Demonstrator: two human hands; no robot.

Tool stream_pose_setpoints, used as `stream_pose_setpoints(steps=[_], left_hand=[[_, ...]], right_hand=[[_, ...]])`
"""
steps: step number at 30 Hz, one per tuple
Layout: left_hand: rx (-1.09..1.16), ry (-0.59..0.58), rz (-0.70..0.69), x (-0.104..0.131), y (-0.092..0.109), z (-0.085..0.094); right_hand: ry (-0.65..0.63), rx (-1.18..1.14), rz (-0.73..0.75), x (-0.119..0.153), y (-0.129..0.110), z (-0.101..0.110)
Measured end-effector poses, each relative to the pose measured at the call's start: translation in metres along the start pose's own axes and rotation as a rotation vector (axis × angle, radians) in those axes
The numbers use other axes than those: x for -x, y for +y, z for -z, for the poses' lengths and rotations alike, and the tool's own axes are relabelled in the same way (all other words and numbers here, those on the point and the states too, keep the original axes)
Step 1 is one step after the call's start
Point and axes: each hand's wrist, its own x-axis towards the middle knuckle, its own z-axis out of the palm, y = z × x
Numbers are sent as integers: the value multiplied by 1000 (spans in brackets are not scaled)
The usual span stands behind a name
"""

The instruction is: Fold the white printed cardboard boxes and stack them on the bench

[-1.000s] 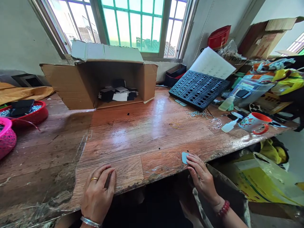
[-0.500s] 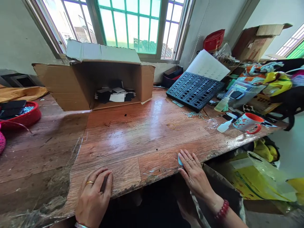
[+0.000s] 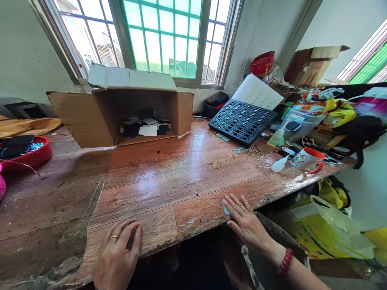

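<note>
My left hand (image 3: 118, 253) rests at the table's front edge, its fingers curled, with a small dark thing (image 3: 130, 241) between thumb and forefinger. What that dark thing is cannot be made out. Further right, my right hand (image 3: 246, 221) lies flat on the wooden-patterned table (image 3: 169, 177), fingers stretched out. A small light-blue piece (image 3: 225, 208) shows from under its fingertips, pressed against the tabletop. Between and beyond the hands lie a tiny black dot (image 3: 197, 195) and thin yellow rubber bands (image 3: 218, 165).
An open cardboard box (image 3: 78, 117) holding black and white pieces stands at the back. Right of it a black slotted tray (image 3: 242, 121) leans under a white sheet. A floral mug (image 3: 305, 159) and small bottle (image 3: 279, 164) stand near the right edge; a red basket (image 3: 42, 155) is at left.
The head view has tilted slightly up, so the scene sits a little lower. Both hands remain in nearly the same places on the table.
</note>
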Motion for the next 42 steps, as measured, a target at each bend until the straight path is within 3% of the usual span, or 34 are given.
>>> stream_pose_setpoints(steps=[3,9,13,16,21,24,26,31,35,42], left_hand=[[-3,4,-16,0,0,0],[-13,-59,66,-2,0,-1],[-133,-178,79,1,0,-10],[-172,-219,53,6,-1,-16],[-88,-321,75,-4,-13,-8],[41,-422,98,-32,-34,-1],[86,-432,97,-58,-55,-6],[-23,-369,198,-133,-114,-49],[-194,-451,228,-201,-143,-84],[-293,-590,132,-294,-179,-153]], right_hand=[[-41,-41,34,-4,-7,3],[84,-63,-201,-7,6,0],[12,-25,-47,-13,-12,-10],[-14,-76,26,-36,-20,-15],[51,-301,-111,-126,-3,-14],[0,-395,-103,-198,3,-18],[-30,-403,-91,-248,2,-28],[-113,-378,-105,-368,-7,-63],[-164,-318,-112,-451,-13,-88],[-247,-247,-146,-545,-2,-125]])
